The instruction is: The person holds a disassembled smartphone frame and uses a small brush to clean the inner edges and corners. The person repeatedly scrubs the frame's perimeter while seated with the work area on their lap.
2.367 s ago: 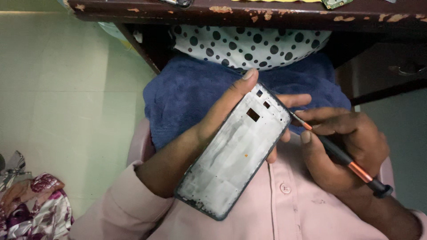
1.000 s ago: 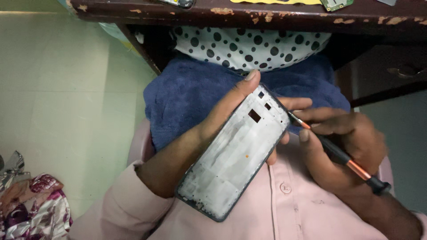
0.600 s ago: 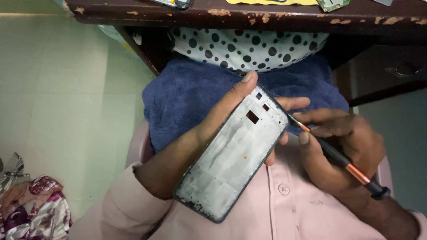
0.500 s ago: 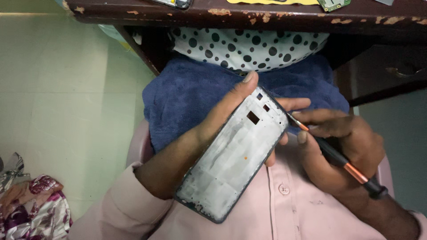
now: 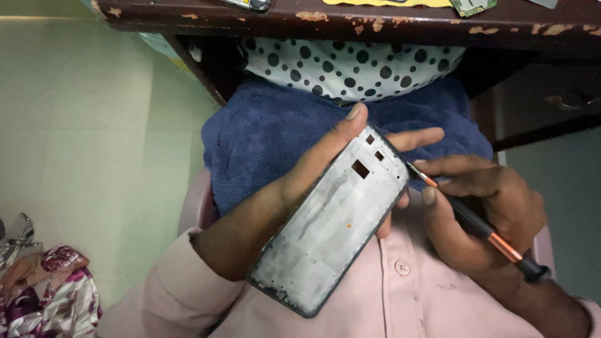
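The person wears a pale pink button-up shirt (image 5: pixel 400 300) with long sleeves. A round matching button (image 5: pixel 402 268) sits on its front placket. Both hands are bare.

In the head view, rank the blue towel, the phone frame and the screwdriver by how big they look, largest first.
1. blue towel, though partly hidden.
2. phone frame.
3. screwdriver, clearly the slimmest.

a small home repair corner, by the look of it; a worn dark wooden table with chipped paint (image 5: pixel 350 22) carries a green circuit board (image 5: pixel 474 6); pale tiled floor (image 5: pixel 81 138), crumpled floral cloth (image 5: pixel 47 294), dark blue towel (image 5: pixel 275 128) on the lap
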